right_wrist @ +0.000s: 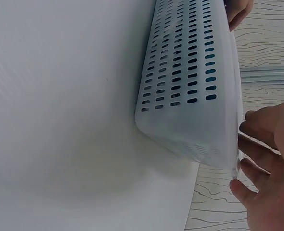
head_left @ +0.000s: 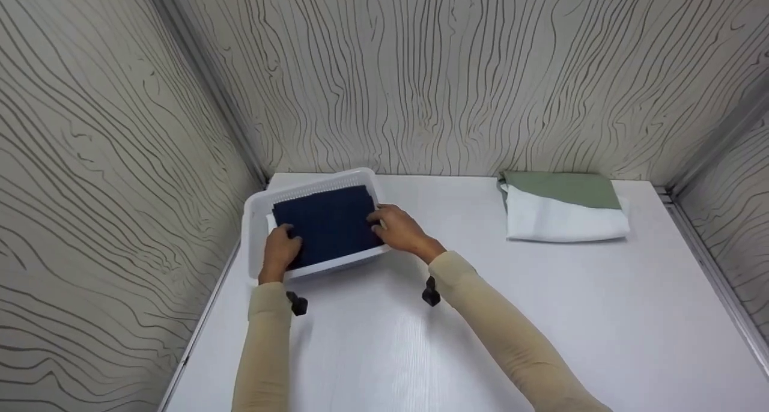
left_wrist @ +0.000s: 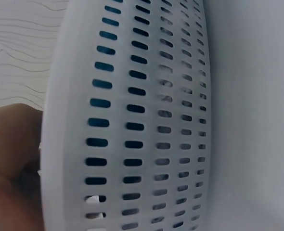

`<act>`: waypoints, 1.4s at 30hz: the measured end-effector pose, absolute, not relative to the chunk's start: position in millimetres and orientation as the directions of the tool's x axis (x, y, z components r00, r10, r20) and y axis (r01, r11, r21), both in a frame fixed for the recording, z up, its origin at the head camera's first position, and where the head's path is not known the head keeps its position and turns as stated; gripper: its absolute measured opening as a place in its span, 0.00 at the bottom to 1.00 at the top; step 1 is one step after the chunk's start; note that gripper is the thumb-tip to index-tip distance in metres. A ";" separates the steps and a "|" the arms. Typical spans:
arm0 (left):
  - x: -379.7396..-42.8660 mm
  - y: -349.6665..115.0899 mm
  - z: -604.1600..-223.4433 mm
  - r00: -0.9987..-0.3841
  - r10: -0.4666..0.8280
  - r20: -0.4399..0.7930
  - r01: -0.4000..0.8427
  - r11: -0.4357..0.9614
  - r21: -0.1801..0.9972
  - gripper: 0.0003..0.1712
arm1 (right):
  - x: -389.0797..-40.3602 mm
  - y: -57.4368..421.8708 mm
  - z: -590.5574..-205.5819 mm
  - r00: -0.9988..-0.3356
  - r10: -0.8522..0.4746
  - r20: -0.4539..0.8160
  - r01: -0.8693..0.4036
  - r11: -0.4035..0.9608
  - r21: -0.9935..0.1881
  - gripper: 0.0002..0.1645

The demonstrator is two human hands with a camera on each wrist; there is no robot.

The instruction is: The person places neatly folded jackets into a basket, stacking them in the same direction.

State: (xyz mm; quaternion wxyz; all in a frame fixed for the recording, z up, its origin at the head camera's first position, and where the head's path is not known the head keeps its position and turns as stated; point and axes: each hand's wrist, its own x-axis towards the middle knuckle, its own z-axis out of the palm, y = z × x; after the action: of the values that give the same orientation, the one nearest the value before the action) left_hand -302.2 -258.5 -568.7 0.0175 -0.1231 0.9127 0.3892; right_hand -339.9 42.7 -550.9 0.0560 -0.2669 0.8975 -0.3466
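Note:
A folded navy cloth [head_left: 327, 223] lies inside a white plastic basket [head_left: 318, 272] with slotted walls. Beneath its left edge a strip of white fabric shows. My left hand [head_left: 280, 251] reaches over the front rim and rests on the cloth's left edge, thumb and forefinger apart. At the opposite edge, my right hand [head_left: 399, 227] reaches across the rim, fingertips touching the cloth. The right wrist view has the right hand [right_wrist: 272, 159] with loosely bent, spread fingers at the rim. In the left wrist view, the basket wall [left_wrist: 147, 125] hides most of the left hand [left_wrist: 12, 154].
A folded green cloth [head_left: 559, 187] and a white cloth [head_left: 565, 217] lie together at the table's back right. Patterned panels enclose the white table [head_left: 480, 322] at the back and sides. The basket sits by the left panel [head_left: 108, 178].

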 end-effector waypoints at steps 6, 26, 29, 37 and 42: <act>-299.4 -240.7 -561.2 -0.975 -0.224 -0.005 -0.152 0.646 0.748 0.24 | -332.5 59.0 -546.1 -0.873 -0.473 0.119 -0.390 0.532 -0.752 0.21; -295.8 -152.0 -544.7 -0.970 -0.115 0.214 0.109 0.584 0.805 0.08 | -320.9 121.8 -543.4 -0.913 -0.374 0.164 -0.329 0.437 -0.837 0.19; -296.5 -137.5 -542.6 -0.970 -0.095 0.223 0.133 0.559 0.818 0.08 | -320.1 135.5 -543.2 -0.926 -0.343 0.158 -0.307 0.439 -0.844 0.18; -298.5 -103.8 -536.2 -0.972 -0.052 0.228 0.175 0.488 0.855 0.10 | -317.5 172.1 -544.7 -0.950 -0.260 0.173 -0.274 0.429 -0.860 0.16; -302.1 -85.9 -535.4 -0.977 -0.024 0.210 0.180 0.429 0.885 0.10 | -316.5 195.8 -544.3 -0.962 -0.211 0.174 -0.253 0.447 -0.858 0.16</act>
State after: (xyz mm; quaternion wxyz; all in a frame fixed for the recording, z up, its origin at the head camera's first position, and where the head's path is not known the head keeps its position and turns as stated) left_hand -302.1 -85.9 -535.4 -0.0956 0.0465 0.8399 0.5322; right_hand -316.5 195.8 -544.3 -0.0209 -0.1364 0.8502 -0.5080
